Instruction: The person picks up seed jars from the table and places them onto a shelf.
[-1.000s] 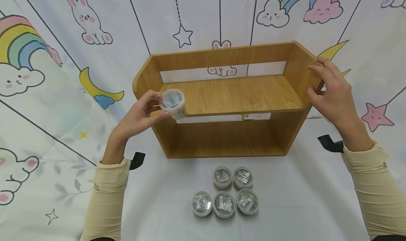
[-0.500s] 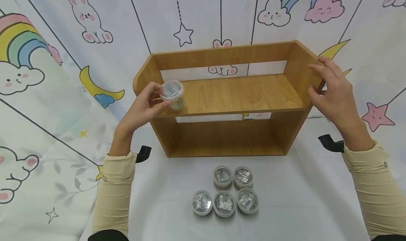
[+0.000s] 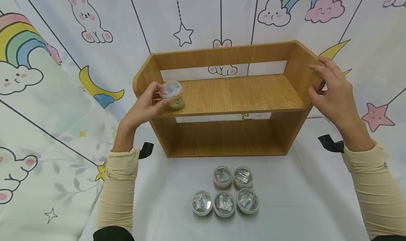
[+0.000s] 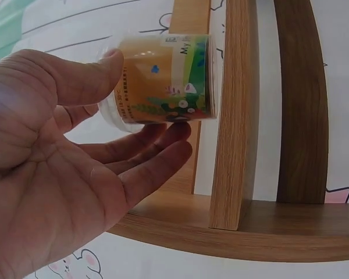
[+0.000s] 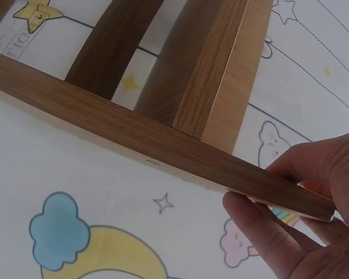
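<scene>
My left hand (image 3: pixel 143 105) pinches a small clear plastic tub (image 3: pixel 175 99) between thumb and fingers. Silvery packets show through its lid, and the left wrist view reveals a colourful printed label (image 4: pixel 163 78) on its side. The tub is at the front left of the upper board of a two-tier wooden shelf (image 3: pixel 238 92); whether its base touches the board I cannot tell. Over on the other side, my right hand (image 3: pixel 334 92) grips the shelf's right side panel (image 5: pixel 267 189), thumb on one face and fingers on the other.
Several similar tubs (image 3: pixel 224 204) stand in two rows on the white cloth (image 3: pixel 285 205) in front of the shelf. Behind it hangs a backdrop (image 3: pixel 196 15) printed with rabbits, rainbows and stars. The lower tier (image 3: pixel 225 138) has an open front.
My left hand has moved the tub up and slightly back, from before the board's front edge to above the board, and it now looks more upright. The right hand stays put.
</scene>
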Action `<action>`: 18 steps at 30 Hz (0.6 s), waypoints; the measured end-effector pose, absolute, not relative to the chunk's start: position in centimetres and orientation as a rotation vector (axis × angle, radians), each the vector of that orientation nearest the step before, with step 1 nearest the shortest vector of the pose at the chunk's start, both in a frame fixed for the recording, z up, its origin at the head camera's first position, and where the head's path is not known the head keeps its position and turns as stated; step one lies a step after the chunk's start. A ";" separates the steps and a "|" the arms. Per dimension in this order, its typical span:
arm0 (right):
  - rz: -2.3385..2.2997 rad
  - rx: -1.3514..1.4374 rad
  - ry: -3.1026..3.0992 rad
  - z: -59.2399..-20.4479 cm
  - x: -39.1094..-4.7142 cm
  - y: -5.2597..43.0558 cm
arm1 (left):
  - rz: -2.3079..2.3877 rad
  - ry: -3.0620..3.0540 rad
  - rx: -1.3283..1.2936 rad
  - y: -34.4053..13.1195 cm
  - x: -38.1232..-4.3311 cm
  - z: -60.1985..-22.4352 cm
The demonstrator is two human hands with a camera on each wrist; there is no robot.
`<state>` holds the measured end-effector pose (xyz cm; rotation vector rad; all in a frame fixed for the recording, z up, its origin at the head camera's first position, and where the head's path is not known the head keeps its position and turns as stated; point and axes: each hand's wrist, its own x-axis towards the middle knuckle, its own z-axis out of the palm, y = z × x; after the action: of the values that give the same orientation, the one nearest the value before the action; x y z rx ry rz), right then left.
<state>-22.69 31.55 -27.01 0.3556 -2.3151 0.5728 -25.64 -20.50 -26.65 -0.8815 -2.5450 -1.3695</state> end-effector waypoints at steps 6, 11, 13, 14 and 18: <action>0.576 0.353 -2.316 -27.0 -22.7 31.5 | -1.324 -2.577 -0.819 -20.3 -25.8 -26.5; 0.576 0.346 -2.321 -27.0 -22.7 31.5 | -1.279 -2.627 -0.774 -20.1 -26.1 -26.5; 0.574 0.342 -2.322 -27.0 -22.7 31.5 | -1.272 -2.648 -0.750 -20.1 -26.2 -26.5; 0.573 0.341 -2.321 -27.0 -22.7 31.5 | -1.267 -2.658 -0.738 -20.0 -26.3 -26.5; 0.572 0.342 -2.318 -27.0 -22.7 31.5 | -1.247 -2.691 -0.690 -19.9 -26.3 -26.5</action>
<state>-22.66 31.47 -27.05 0.3417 -2.3176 0.5722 -26.34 -19.89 -26.54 -0.6899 -2.6907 -1.2469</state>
